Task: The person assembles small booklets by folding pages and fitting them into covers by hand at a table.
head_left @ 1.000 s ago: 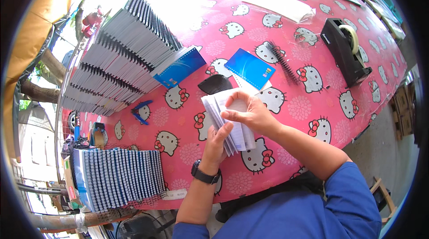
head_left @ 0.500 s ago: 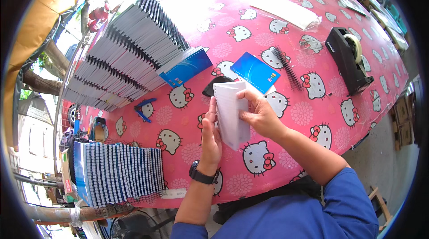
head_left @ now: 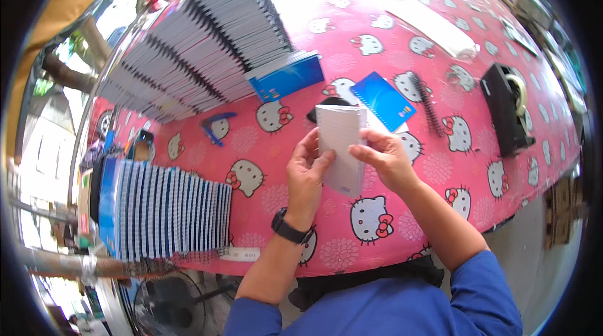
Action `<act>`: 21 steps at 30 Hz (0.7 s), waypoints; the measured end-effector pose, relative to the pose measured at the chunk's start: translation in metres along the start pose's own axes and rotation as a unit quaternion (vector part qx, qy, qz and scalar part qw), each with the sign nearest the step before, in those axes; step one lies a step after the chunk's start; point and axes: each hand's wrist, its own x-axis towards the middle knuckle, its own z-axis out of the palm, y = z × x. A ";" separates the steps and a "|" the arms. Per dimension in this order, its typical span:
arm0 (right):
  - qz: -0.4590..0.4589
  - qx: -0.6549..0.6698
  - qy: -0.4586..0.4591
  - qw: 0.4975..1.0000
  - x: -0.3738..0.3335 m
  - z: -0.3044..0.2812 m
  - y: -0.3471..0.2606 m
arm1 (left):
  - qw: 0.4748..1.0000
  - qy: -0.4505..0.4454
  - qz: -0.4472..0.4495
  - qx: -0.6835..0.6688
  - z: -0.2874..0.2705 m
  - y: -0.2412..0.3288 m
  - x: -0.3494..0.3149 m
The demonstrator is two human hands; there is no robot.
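Observation:
A slim pad of white ruled sheets (head_left: 339, 144) stands tilted between my hands above the table. My left hand (head_left: 306, 169) is closed on its left side, thumb across the front. With thumb and fingers, my right hand (head_left: 388, 155) pinches its right edge. Just beyond the pad, a blue notebook cover (head_left: 384, 101) with punched holes lies over white paper. To the right of that cover is a black spiral binding coil (head_left: 427, 104). A dark object (head_left: 328, 104) is partly hidden behind the pad.
Tall rows of spiral-bound notebooks (head_left: 207, 47) fill the far left, fronted by blue-covered ones (head_left: 286, 78). Another notebook row (head_left: 169, 210) stands near left. A blue-handled tool (head_left: 217, 127) lies between. At right are a black tape dispenser (head_left: 502, 110) and a white plastic-wrapped pack (head_left: 433, 27).
My left hand has gone from flat against the sheets to gripping their left side. The pad is turned to face me more squarely, and my right hand has slid along its right edge.

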 end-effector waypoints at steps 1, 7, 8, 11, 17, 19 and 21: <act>0.005 -0.018 0.015 1.000 0.000 -0.002 0.002 | 1.000 0.017 0.005 -0.001 -0.001 -0.004 0.001; 0.019 0.008 0.087 0.996 -0.004 -0.007 -0.001 | 0.998 0.010 -0.030 -0.052 0.003 -0.010 0.004; 0.022 0.006 0.079 0.997 -0.004 -0.005 0.000 | 0.997 -0.003 -0.044 -0.062 0.001 -0.009 0.003; 0.021 0.005 0.071 0.997 -0.003 -0.003 0.003 | 0.999 0.010 -0.045 -0.024 0.000 -0.006 0.001; -0.006 -0.017 0.098 0.995 -0.003 -0.001 0.004 | 0.952 0.006 0.128 0.277 0.004 -0.011 -0.004; 0.016 -0.008 0.093 0.995 -0.005 -0.008 0.004 | 0.975 0.011 0.094 0.203 0.013 -0.006 -0.006; 0.035 0.017 0.084 0.996 -0.007 -0.006 -0.004 | 0.991 0.004 0.048 0.126 0.016 -0.003 -0.007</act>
